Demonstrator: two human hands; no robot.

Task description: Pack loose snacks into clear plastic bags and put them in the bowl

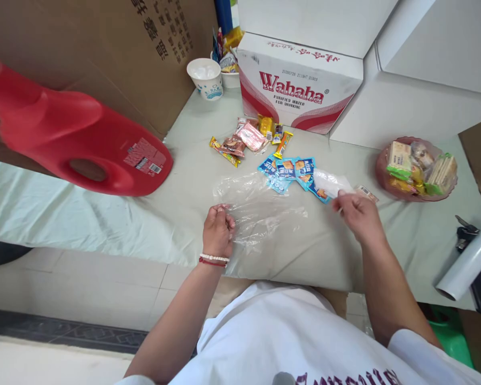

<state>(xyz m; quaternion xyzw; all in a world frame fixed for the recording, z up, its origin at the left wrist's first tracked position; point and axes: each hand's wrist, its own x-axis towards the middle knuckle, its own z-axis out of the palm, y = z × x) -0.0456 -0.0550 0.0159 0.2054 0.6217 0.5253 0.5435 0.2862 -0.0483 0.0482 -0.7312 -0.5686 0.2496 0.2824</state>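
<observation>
My left hand, with bracelets at the wrist, is closed on the near left edge of a clear plastic bag spread on the table. Pinched in my right hand is a small white packet, somewhat blurred. Under and beside it lie several blue snack packets, partly covered by the clear bag. Just behind my right fingers sits another small packet with a barcode. Farther back is a loose group of wrapped snacks, in pink, brown and yellow wrappers.
A red jug stands at the left, near a paper cup. At the back is a Wahaha water carton. On the right are a pink bowl of wrapped snacks, keys and a plastic roll.
</observation>
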